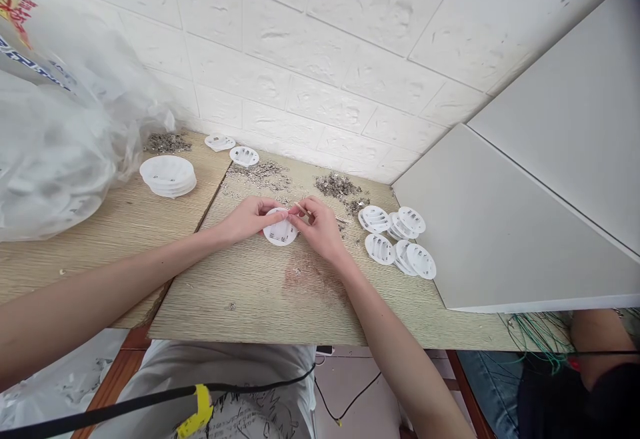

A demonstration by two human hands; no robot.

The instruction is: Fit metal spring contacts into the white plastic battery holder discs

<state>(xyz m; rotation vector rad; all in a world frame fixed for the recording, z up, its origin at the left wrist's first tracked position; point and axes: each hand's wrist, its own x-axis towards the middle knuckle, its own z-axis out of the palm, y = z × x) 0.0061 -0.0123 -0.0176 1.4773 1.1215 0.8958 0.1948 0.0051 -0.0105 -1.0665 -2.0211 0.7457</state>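
My left hand grips the left edge of a round white plastic disc with slots and small metal pieces in it, held just above the table. At the disc's upper right edge, the fingers of my right hand are pinched together. A thin pale sliver shows by those fingers, but what they hold is too small and hidden to name. Just beyond my hands lie scattered small metal pieces and a denser pile of metal clips.
Several white discs lie in overlapping groups at the right, beside a grey-white panel. A stack of discs and a big clear plastic bag are at left. Another person's arm and green wires show beyond the panel.
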